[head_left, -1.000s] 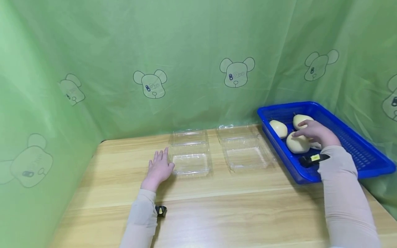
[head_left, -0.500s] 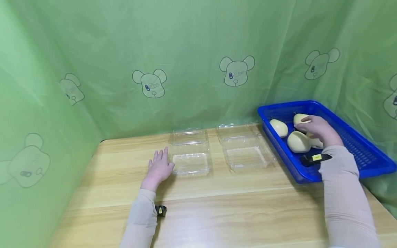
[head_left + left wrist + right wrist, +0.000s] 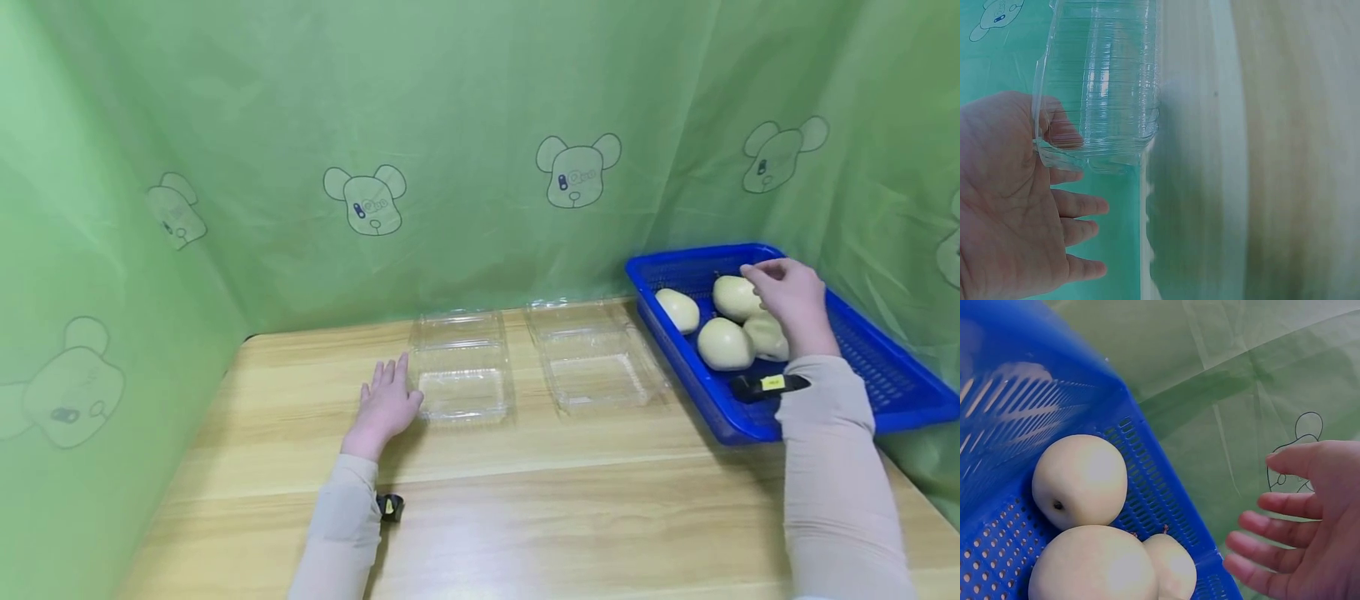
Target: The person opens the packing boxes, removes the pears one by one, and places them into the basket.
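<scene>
My left hand (image 3: 384, 410) is spread beside the left clear plastic clamshell box (image 3: 461, 393), whose lid is up. In the left wrist view, the thumb shows through the plastic of the box (image 3: 1104, 81) at its corner, and the other fingers extend past it. My right hand (image 3: 795, 298) hovers over the blue basket (image 3: 705, 408), holding nothing. Its relaxed fingers show apart from the fruit in the right wrist view. Several pale yellow pears (image 3: 725, 344) lie together in the basket's left part, one partly behind my right hand and wrist.
A second clear clamshell box (image 3: 596, 379), lid up, stands between the first box and the basket. The wooden table (image 3: 525, 517) meets a green printed curtain (image 3: 465, 167) at the back and sides.
My right hand has lifted off the pears and moved up and to the right, uncovering more of them. The left hand has stayed in place.
</scene>
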`<state>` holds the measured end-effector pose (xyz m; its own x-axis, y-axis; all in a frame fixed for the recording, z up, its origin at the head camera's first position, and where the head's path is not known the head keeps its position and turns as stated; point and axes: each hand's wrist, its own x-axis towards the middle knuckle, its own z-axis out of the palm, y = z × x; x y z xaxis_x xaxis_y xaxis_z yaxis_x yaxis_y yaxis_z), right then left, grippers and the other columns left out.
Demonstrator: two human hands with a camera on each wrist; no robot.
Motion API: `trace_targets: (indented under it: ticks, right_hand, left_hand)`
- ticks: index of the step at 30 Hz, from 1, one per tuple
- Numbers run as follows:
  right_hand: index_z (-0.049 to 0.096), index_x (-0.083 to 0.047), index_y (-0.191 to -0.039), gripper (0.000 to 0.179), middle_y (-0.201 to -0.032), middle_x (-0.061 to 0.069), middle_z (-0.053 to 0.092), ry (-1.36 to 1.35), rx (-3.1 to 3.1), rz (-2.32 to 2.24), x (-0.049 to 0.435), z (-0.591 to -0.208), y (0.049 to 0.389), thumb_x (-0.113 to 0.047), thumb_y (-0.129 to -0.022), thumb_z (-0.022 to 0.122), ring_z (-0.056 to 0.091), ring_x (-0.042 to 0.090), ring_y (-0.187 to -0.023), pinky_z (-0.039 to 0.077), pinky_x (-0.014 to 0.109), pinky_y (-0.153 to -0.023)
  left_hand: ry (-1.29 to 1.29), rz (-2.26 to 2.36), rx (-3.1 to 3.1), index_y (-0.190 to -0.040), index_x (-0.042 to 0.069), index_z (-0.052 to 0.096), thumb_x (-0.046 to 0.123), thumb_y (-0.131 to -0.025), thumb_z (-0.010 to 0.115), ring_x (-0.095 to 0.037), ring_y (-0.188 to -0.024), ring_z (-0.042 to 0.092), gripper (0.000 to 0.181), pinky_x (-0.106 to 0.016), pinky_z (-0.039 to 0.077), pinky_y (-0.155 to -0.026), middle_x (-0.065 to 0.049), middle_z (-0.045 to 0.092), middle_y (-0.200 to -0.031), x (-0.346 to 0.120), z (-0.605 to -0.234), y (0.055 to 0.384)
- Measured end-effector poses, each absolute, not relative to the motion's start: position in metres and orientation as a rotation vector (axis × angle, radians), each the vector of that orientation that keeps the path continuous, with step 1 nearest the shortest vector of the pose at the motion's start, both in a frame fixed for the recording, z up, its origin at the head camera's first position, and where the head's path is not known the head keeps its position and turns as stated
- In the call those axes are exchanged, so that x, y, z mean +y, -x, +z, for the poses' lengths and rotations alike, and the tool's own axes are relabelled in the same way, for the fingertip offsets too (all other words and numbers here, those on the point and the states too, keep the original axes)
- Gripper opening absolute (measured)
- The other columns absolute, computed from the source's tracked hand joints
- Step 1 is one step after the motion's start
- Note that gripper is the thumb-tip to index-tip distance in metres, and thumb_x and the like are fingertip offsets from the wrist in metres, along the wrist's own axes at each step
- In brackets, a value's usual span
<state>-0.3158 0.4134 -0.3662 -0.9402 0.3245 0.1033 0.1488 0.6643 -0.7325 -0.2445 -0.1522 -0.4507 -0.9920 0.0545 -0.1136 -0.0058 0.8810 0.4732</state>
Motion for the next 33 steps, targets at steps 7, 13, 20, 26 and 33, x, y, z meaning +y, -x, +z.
trace_targets:
  ticks: [7,13,20,26,33]
  right_hand:
    - [0.055,-0.030,-0.096,0.012,-0.064,-0.036,0.054,0.431,-2.336,1.456,0.410,-0.356,0.313,-0.042,-0.094,0.057,0.056,-0.014,-0.058,0.048,0.009,-0.051]
    - [0.059,-0.024,-0.098,0.009,-0.069,-0.029,0.061,0.437,-2.135,1.624,0.403,-0.346,0.308,-0.032,-0.095,0.059,0.061,-0.011,-0.064,0.050,0.006,-0.056]
    - [0.059,-0.024,-0.101,0.010,-0.073,-0.028,0.063,0.348,-2.102,1.637,0.384,-0.337,0.306,-0.031,-0.095,0.059,0.063,-0.011,-0.067,0.051,0.005,-0.060]
    - [0.057,-0.028,-0.100,0.008,-0.074,-0.030,0.063,0.262,-2.108,1.585,0.364,-0.336,0.308,-0.035,-0.097,0.056,0.062,-0.012,-0.069,0.050,0.005,-0.061]
    - [0.061,-0.022,-0.116,0.034,-0.092,-0.021,0.066,0.211,-2.297,1.300,0.335,-0.337,0.310,-0.047,-0.097,0.050,0.056,-0.011,-0.081,0.045,0.007,-0.073]
  left_hand:
    - [-0.034,0.733,2.925,-0.157,0.012,0.012,0.033,-0.096,0.045,-0.037,-0.152,0.004,0.073,-0.064,0.006,-0.120,-0.020,0.015,-0.163,-0.150,-0.450,0.244]
    - [-0.034,0.728,2.925,-0.157,0.012,0.012,0.033,-0.096,0.045,-0.036,-0.152,0.004,0.073,-0.063,0.006,-0.121,-0.019,0.015,-0.163,-0.149,-0.451,0.244]
    - [-0.055,0.738,2.922,-0.157,0.010,0.012,0.032,-0.096,0.047,-0.037,-0.152,0.003,0.074,-0.064,0.006,-0.120,-0.020,0.014,-0.163,-0.149,-0.449,0.245]
    - [-0.078,0.707,2.927,-0.157,0.007,0.013,0.032,-0.097,0.046,-0.038,-0.152,0.002,0.072,-0.064,0.005,-0.120,-0.021,0.013,-0.163,-0.151,-0.447,0.247]
    - [-0.111,0.690,2.949,-0.155,0.003,0.015,0.033,-0.101,0.038,-0.039,-0.152,0.003,0.066,-0.065,0.006,-0.120,-0.022,0.012,-0.162,-0.157,-0.442,0.249]
